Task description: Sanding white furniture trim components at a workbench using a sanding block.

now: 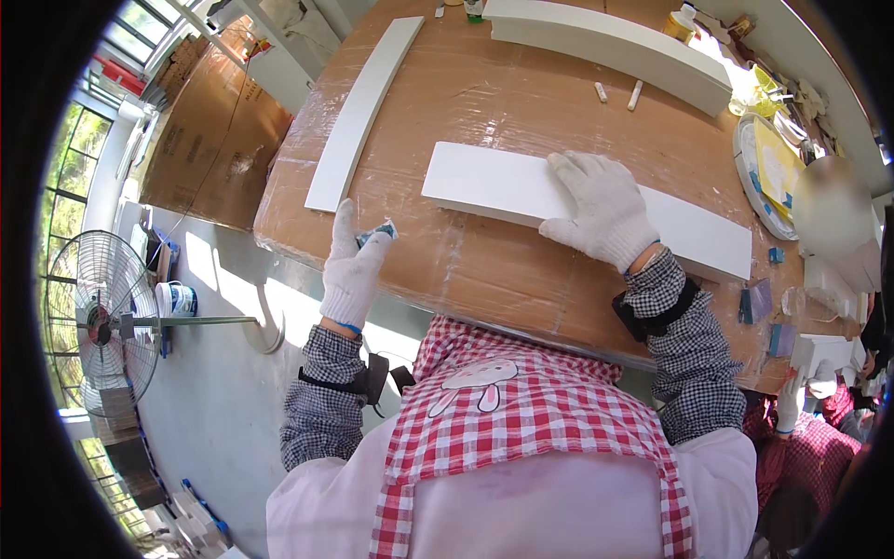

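My right hand [601,210], in a white knit glove, lies flat with fingers spread on a long white board [484,184] that rests on the brown wrapped table [484,93]. My left hand [354,265], also gloved, pinches a small blue-grey piece [382,231] between thumb and fingers just off the board's left end, near the table's front edge.
A narrow white strip [358,112] lies to the left and a thick white board [605,42] at the back. Two small white pegs [617,93], bottles and a round tray [773,172] sit at the right. Another person [819,410] works at the right. A fan [102,321] stands on the floor.
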The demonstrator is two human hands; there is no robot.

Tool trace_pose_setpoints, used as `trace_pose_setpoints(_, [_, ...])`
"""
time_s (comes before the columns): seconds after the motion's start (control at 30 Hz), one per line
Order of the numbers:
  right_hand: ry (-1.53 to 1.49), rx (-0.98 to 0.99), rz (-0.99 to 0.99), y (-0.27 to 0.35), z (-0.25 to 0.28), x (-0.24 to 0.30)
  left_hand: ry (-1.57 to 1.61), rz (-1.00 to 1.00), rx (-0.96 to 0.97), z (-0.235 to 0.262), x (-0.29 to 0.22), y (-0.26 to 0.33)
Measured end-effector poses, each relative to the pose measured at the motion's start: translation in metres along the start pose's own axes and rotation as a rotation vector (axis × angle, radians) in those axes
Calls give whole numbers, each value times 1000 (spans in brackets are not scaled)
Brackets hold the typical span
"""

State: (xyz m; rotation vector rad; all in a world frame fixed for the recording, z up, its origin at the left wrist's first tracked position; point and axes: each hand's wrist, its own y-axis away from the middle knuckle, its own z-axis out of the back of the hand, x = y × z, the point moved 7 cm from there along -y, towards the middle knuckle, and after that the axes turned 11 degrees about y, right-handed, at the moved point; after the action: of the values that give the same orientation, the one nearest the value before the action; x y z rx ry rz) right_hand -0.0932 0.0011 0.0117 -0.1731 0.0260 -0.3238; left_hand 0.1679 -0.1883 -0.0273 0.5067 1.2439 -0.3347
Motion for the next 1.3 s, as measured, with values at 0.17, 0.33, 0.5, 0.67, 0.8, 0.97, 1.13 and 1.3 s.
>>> trace_pose_setpoints(0.17, [17,-35,13,0,1,1,-36,-145,-193,2,-4,-11])
trace_pose_setpoints(0.33, [9,-54,-9,1,1,-1,250,-220,-74,-18,-5,-26])
trace_pose_setpoints(0.5, [0,-54,-11,1,1,0,58,-390,-84,-28,0,-34])
trace_pose_setpoints(0.67, [9,-22,-28,2,-3,-4,-416,-532,-91,-37,-34,-22])
trace_pose_setpoints(0.8, [1,-1,-43,0,1,-1,-574,-474,-108,-22,-33,-27])
trace_pose_setpoints(0.97, [6,26,-49,0,0,-2,-253,-495,-81,-25,-29,-29])
trace_pose_setpoints(1.13, [-2,22,-50,0,-1,-3,-486,-486,-97,-30,-40,-32])
trace_pose_setpoints(1.3, [18,14,-58,1,-1,-3,-338,-551,-50,-34,-37,-33])
